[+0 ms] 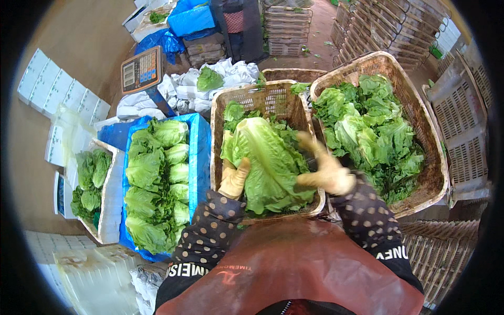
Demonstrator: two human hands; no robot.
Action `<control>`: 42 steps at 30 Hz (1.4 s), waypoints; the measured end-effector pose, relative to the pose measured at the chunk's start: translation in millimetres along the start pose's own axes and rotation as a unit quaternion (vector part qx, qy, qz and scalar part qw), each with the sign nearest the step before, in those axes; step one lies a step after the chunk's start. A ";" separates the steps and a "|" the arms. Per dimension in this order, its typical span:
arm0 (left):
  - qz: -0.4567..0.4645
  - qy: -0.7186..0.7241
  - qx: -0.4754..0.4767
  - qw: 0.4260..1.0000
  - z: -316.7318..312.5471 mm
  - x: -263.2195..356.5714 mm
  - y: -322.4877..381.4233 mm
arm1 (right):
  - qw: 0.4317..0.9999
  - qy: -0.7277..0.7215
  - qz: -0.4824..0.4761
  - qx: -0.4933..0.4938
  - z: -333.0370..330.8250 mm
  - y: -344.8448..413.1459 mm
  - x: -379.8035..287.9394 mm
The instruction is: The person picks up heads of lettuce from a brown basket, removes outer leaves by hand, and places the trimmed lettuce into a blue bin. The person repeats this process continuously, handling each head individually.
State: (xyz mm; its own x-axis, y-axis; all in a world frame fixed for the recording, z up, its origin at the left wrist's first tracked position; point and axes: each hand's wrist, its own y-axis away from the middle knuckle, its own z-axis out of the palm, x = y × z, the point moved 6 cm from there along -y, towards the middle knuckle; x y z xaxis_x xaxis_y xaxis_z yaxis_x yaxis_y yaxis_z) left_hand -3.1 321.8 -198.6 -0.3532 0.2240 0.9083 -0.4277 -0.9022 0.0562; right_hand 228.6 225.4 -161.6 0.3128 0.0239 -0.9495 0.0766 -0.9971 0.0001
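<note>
A large head of romaine lettuce [262,161] lies tilted over the middle plastic crate [240,98], its pale base pointing away from me. My left hand [233,179], in a cream glove, grips its left side with the thumb on the leaves. On the other side my right hand [328,169], also gloved and slightly blurred, has its fingers spread beside the lower right leaves. Whether its fingertips touch them I cannot tell. More loose leaves [234,112] show in the crate behind the head.
To the right stands a crate [437,173] of lettuce leaves. At left, a blue-lined box [201,145] holds rows of lettuce, beside a foam box [112,193]. Behind are a digital scale [141,70], white bags [197,94], stacked crates [287,31] and a standing person [236,27].
</note>
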 end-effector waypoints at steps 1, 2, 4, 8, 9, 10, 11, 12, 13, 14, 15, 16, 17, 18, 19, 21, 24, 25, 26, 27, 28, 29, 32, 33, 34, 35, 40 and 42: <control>-0.043 0.075 0.015 0.996 -1.7 -12.0 -1.5 | 0.998 -0.057 0.003 -0.040 20.4 -3.9 17.6; -0.029 0.043 0.020 0.998 -6.4 -16.6 -5.0 | 0.963 -0.254 0.010 -0.086 34.1 -3.2 33.5; -0.145 0.023 0.076 0.986 -31.7 -38.1 -10.7 | 0.930 -0.352 0.063 -0.085 39.9 3.8 66.2; -0.203 -0.336 0.076 0.917 -98.2 -31.4 -18.6 | 0.835 -0.516 0.150 -0.114 40.8 39.1 92.4; -0.223 -0.504 0.095 0.829 -113.0 -26.4 -16.7 | 0.843 -0.499 0.160 -0.124 41.7 43.3 93.8; -0.233 -0.506 0.099 0.825 -119.2 -26.3 -8.7 | 0.838 -0.514 0.162 -0.080 38.9 48.6 94.5; -0.199 -0.433 0.063 0.877 -110.4 -31.0 -5.8 | 0.841 -0.506 0.167 -0.094 43.0 47.1 93.8; -0.130 -0.321 -0.024 0.938 -93.2 -33.5 -0.7 | 0.875 -0.450 0.174 -0.037 41.2 44.5 97.6; -0.027 -0.321 -0.105 0.941 -68.4 -36.6 5.6 | 0.905 -0.393 0.163 -0.011 41.4 40.9 96.5; 0.100 -0.362 -0.178 0.909 -43.1 -37.5 13.0 | 0.934 -0.332 0.129 -0.011 43.0 28.7 94.1; 0.002 -0.340 -0.101 0.935 -33.9 -60.5 27.3 | 0.954 -0.254 0.159 -0.017 44.9 22.7 96.4; 0.110 -0.266 -0.030 0.957 -25.7 -55.6 24.0 | 0.977 -0.094 0.192 -0.015 45.5 11.5 102.2; 0.126 -0.222 0.005 0.967 -23.8 -59.2 24.6 | 0.984 -0.062 0.165 -0.020 43.8 0.6 99.3; 0.135 -0.145 0.047 0.979 -13.5 -61.9 28.2 | 0.973 -0.131 0.190 -0.021 50.4 -7.8 101.7; 0.139 -0.126 0.055 0.981 -11.9 -56.4 26.1 | 0.963 -0.173 0.206 -0.009 52.9 -15.7 102.6; 0.181 -0.128 0.016 0.975 -7.8 -23.0 20.2 | 0.950 -0.224 0.219 0.015 61.1 -33.3 103.5; -0.068 -0.315 -0.177 0.930 -47.5 32.3 2.4 | 0.931 -0.281 0.231 0.040 76.4 -59.9 104.3; 0.019 -0.426 -0.165 0.889 -80.9 74.8 -7.0 | 0.926 -0.294 0.234 0.047 80.6 -68.6 104.2; 0.085 -0.445 -0.078 0.888 -124.6 117.5 -23.6 | 0.920 -0.306 0.237 0.056 84.3 -76.2 104.3; 0.095 -0.518 0.026 0.849 -182.7 152.4 -37.6 | 0.914 -0.321 0.239 0.063 86.0 -84.6 103.5; 0.197 -0.575 0.120 0.785 -226.1 189.5 -41.4 | 0.907 -0.338 0.240 0.071 88.1 -91.6 100.9; 0.197 -0.724 0.163 0.640 -264.1 203.8 -43.7 | 0.900 -0.354 0.242 0.076 88.2 -100.6 96.8; 0.020 -0.708 0.075 0.702 -341.7 163.4 -24.8 | 0.876 -0.417 0.232 0.066 101.6 -137.8 70.5; -0.025 -0.741 0.045 0.670 -351.9 142.1 -11.5 | 0.869 -0.438 0.223 0.051 112.8 -156.4 56.5; -0.003 -0.755 0.042 0.654 -356.8 130.3 0.5 | 0.876 -0.431 0.214 0.022 129.3 -184.6 42.5; 0.047 -0.757 0.035 0.651 -355.2 120.7 12.3 | 0.895 -0.383 0.231 0.007 148.2 -210.1 31.3; 0.163 -0.750 0.098 0.633 -350.1 112.4 40.4 | 0.975 -0.105 0.067 -0.184 323.1 -351.7 -8.6; 0.196 -0.734 0.126 0.638 -349.5 127.7 42.9 | 0.968 -0.095 0.146 -0.180 379.4 -366.5 8.3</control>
State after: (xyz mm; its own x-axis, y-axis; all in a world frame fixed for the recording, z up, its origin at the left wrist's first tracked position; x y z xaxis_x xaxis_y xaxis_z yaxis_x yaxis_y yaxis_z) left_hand -357.4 440.5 -225.1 0.8472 -0.4565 0.2717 -0.3331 -0.8549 -0.3976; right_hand -156.1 563.5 -288.6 0.1929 -0.3029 -0.9333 0.3477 -0.8683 0.3536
